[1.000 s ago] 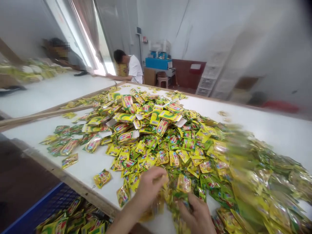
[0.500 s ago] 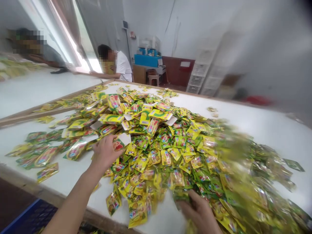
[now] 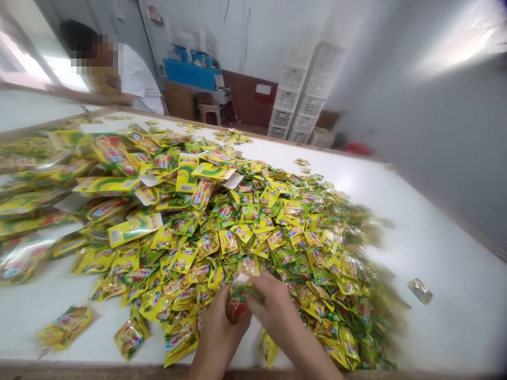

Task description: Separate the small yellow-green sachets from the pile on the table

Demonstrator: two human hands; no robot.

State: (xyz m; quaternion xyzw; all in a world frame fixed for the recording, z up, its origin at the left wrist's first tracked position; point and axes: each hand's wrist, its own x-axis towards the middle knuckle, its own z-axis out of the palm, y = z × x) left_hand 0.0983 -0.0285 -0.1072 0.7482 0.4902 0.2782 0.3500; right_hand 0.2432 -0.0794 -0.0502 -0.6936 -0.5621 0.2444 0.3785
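A big heap of small yellow-green sachets point(image 3: 253, 221) covers the white table point(image 3: 435, 253). Larger yellow packets and flat boxes point(image 3: 130, 227) lie on its left side. My left hand point(image 3: 219, 327) and my right hand point(image 3: 273, 306) meet at the near edge of the heap. Both are closed on one packet with a white flap point(image 3: 241, 287), held between them just above the sachets.
A person in a white shirt point(image 3: 134, 79) leans on the table's far left corner. Behind stand a blue box on a desk point(image 3: 190, 71), a small stool point(image 3: 208, 112) and stacked white crates point(image 3: 301, 105). One stray sachet point(image 3: 420, 290) lies alone at the right.
My left hand reached out to the left side of the heap, took a packet and came back. Both hands now hold it together. The view has swung to the right.
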